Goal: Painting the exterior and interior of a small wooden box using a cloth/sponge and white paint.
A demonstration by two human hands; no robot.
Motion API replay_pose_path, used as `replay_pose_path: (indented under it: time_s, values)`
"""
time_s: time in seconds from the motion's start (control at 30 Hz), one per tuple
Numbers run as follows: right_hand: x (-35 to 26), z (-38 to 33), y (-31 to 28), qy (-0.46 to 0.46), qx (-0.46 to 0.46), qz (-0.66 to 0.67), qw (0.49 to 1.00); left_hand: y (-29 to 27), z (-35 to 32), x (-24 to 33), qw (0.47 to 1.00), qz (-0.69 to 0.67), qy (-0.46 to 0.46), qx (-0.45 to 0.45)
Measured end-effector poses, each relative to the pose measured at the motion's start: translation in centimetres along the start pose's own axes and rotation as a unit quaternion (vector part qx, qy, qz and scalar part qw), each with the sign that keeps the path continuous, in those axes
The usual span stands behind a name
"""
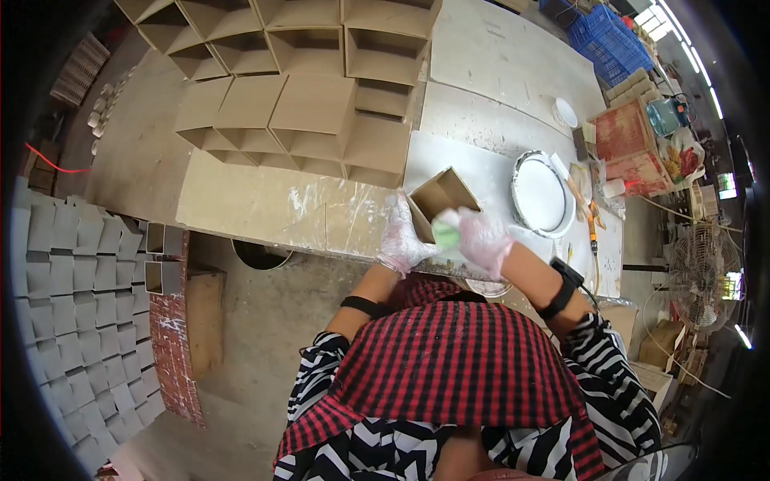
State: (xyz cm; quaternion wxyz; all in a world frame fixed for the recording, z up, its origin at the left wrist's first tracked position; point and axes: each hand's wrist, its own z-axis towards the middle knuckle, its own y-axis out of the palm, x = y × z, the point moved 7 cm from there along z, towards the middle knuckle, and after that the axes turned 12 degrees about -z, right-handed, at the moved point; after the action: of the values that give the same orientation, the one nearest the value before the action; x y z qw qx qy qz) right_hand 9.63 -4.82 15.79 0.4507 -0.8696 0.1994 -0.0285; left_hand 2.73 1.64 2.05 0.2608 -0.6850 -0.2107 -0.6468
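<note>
Brown cardboard box (446, 192) sits between both gloved hands (403, 234) (484, 242), touching the left.

It's a workshop: smeared worktable (265, 196) under the fingers (399, 210), stacked cardboard boxes (309, 104) beyond them, white-filled tub (570, 210) right of them, large fan (704, 264) farther right

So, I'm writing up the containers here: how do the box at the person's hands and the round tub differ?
The box is brown and square-cornered; the tub is whitish and round.
The left hand holds the box, while neither hand touches the tub.
The box shows a brown inside, the tub a white filling.
Both are open.
</note>
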Motion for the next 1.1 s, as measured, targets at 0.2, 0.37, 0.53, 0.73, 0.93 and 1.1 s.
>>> replay_pose_path:
  time_s: [0.2, 0.37, 0.53, 0.73, 0.93, 1.1]
  values:
    - [-1.8, 1.0, 1.2, -0.066, 0.049, -0.109, 0.991, -0.1, 0.0, 1.9, 0.998, 0.024, 0.054, 0.019]
    - [-0.6, 0.6, 1.2, -0.100, -0.029, -0.028, 0.994, -0.6, -0.6, 2.1, 0.996, 0.041, 0.070, 0.036]
    - [-2.9, 5.9, -4.1, -0.190, 0.135, -0.254, 0.939, -0.4, -0.5, 2.8, 0.992, 0.037, 0.100, 0.062]
    - [5.0, 9.7, -5.0, -0.056, 0.087, -0.246, 0.964, -1.3, -0.8, 2.6, 0.990, 0.051, 0.104, 0.087]
    - [-0.7, 9.1, -1.6, -0.181, 0.187, -0.232, 0.937, 0.1, 0.0, 3.4, 0.958, -0.281, -0.058, 0.015]
    - [5.5, 9.0, -5.3, -0.038, 0.092, 0.004, 0.995, -0.5, -0.3, 3.8, 0.985, -0.165, -0.049, 0.011]
